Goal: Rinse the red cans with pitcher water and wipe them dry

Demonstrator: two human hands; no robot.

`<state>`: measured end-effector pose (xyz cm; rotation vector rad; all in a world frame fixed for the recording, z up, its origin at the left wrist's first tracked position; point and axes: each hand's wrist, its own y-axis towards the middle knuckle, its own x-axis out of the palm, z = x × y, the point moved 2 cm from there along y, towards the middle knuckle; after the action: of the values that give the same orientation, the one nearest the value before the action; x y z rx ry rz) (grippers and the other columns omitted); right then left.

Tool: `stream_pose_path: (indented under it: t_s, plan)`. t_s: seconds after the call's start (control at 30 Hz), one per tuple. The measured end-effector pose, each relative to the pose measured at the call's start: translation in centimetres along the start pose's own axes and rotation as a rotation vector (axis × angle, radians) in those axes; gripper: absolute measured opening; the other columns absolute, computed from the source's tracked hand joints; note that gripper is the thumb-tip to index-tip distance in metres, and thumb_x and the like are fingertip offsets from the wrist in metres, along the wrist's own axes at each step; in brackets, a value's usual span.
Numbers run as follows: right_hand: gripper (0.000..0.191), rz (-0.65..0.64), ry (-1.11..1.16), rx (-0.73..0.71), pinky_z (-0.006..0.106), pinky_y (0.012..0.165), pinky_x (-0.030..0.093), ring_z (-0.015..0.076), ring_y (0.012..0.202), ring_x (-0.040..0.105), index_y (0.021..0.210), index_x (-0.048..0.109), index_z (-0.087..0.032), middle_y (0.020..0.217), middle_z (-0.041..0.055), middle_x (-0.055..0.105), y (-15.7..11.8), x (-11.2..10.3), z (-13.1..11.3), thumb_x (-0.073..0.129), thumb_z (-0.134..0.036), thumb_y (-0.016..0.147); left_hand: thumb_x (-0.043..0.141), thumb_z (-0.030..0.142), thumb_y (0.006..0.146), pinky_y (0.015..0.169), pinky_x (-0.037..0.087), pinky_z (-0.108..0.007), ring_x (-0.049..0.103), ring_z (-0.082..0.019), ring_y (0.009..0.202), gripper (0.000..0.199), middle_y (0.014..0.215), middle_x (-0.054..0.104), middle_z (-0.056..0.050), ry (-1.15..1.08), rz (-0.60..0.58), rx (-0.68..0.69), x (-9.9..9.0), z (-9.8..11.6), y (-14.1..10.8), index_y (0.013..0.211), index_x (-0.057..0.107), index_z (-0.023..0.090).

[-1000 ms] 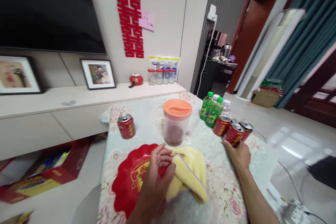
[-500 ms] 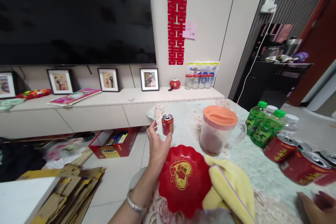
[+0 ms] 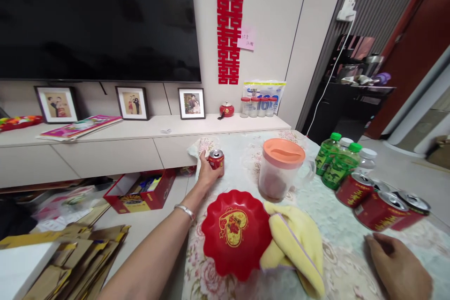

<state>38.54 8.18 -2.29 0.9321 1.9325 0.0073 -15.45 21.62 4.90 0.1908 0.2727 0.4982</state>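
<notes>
A small red can (image 3: 216, 162) stands upright near the far left corner of the cloth-covered table (image 3: 242, 150), and my left hand (image 3: 207, 171) is wrapped round its left side. My right hand (image 3: 397, 260) rests at the table's right part with fingers curled, nothing seen in it, just in front of several red cans (image 3: 381, 208). Between the hands lie a red scalloped plate (image 3: 230, 262) and a folded yellow cloth (image 3: 302, 243) touching its right edge. Behind them is a clear pitcher (image 3: 276, 180) with an orange lid.
Green-capped bottles (image 3: 339, 166) stand behind the red cans. Beyond the table, a low white cabinet (image 3: 119, 150) carries framed photos (image 3: 191, 103), a red pot (image 3: 227, 109) and jars (image 3: 258, 108). On the floor at left are a red box (image 3: 140, 192) and flattened cardboard (image 3: 73, 258).
My left hand has moved forward and closed round the small can. My right hand has come further into view, its fingers now curled. The whole view has shifted a little.
</notes>
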Motion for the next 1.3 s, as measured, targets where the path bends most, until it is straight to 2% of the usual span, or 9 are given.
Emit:
stream_pose_path:
  t_s: [0.13,0.27,0.5,0.7,0.77,0.9,1.03,1.17,1.3]
  plan:
    - [0.039,-0.057,-0.044,0.087,0.051,0.062,0.047,0.0395,0.069,0.066,0.079,0.073,-0.029,0.078,0.0165,0.075,-0.8,-0.6,-1.7,0.056,-0.063,0.075,0.081,0.01,0.065,0.121,0.044,-0.053,0.062,-0.031,0.131,0.079,0.13,0.061,-0.01,0.037,0.039,0.025,-0.5,1.9,-1.1,0.136,0.049,0.019]
    - [0.044,-0.037,0.05,0.037,0.053,0.075,0.053,0.0396,0.08,0.071,0.085,0.071,-0.027,0.09,0.0169,0.077,-1.5,-0.8,-3.0,0.053,-0.066,0.074,0.086,0.02,0.066,0.117,0.047,-0.049,0.063,-0.029,0.125,0.065,0.123,0.06,-0.006,0.055,0.02,0.072,-1.5,4.4,-5.3,0.124,0.057,0.02]
    - [0.046,-0.008,0.27,-0.202,0.049,0.079,0.057,0.0332,0.083,0.073,0.093,0.072,-0.024,0.1,0.0149,0.078,-3.1,-1.2,-5.2,0.059,-0.066,0.079,0.084,0.026,0.069,0.112,0.049,-0.051,0.064,-0.032,0.123,0.061,0.123,0.062,-0.008,0.056,-0.058,0.032,-1.5,5.2,-14.3,0.122,0.055,0.023]
    - [0.061,-0.303,0.493,-0.624,0.057,0.107,0.057,0.0379,0.142,0.06,0.146,0.065,-0.022,0.153,0.0176,0.064,-8.8,0.1,-9.2,0.064,-0.055,0.095,0.081,0.019,0.071,0.107,0.054,-0.048,0.07,-0.03,0.119,0.061,0.124,0.068,-0.007,0.026,-0.081,-0.136,0.0,3.7,-17.0,0.123,0.05,0.027]
    - [0.068,-0.354,0.475,-0.69,0.058,0.111,0.055,0.0384,0.149,0.055,0.154,0.06,-0.024,0.163,0.0175,0.055,-10.9,0.6,-10.9,0.068,-0.053,0.094,0.081,0.019,0.073,0.106,0.055,-0.047,0.071,-0.031,0.12,0.061,0.125,0.068,-0.009,0.017,-0.066,-0.16,0.4,3.3,-17.4,0.124,0.049,0.027]
    - [0.041,-0.323,0.473,-0.737,0.05,0.106,0.061,0.0303,0.131,0.069,0.133,0.076,-0.029,0.146,0.0116,0.069,-12.1,0.4,-12.6,0.062,-0.036,0.095,0.081,0.019,0.074,0.109,0.054,-0.048,0.069,-0.032,0.127,0.063,0.13,0.066,-0.011,0.025,-0.036,-0.163,1.1,2.8,-17.7,0.126,0.046,0.027]
    - [0.039,-0.188,0.421,-0.76,0.052,0.099,0.061,0.0314,0.121,0.071,0.12,0.082,-0.032,0.138,0.0099,0.073,-9.9,-1.3,-11.3,0.057,-0.028,0.09,0.081,0.017,0.073,0.112,0.052,-0.052,0.067,-0.033,0.127,0.067,0.129,0.063,-0.01,0.02,0.023,-0.145,1.6,2.5,-17.7,0.128,0.044,0.027]
    - [0.039,-0.244,0.201,-0.692,0.064,0.094,0.058,0.0396,0.114,0.071,0.111,0.085,-0.035,0.129,0.009,0.079,-7.5,-2.6,-10.1,0.059,-0.042,0.084,0.079,0.019,0.073,0.119,0.047,-0.06,0.06,-0.036,0.133,0.067,0.132,0.057,-0.011,0.032,0.072,-0.029,1.6,2.2,-17.8,0.131,0.047,0.023]
    - [0.045,-0.29,0.326,-0.562,0.067,0.108,0.051,0.0411,0.125,0.068,0.111,0.086,-0.034,0.128,0.0098,0.08,-5.8,-3.9,-12.1,0.067,-0.064,0.083,0.083,0.029,0.073,0.119,0.047,-0.063,0.06,-0.038,0.132,0.069,0.13,0.056,-0.011,0.03,0.025,0.004,1.6,1.2,-18.0,0.134,0.05,0.022]
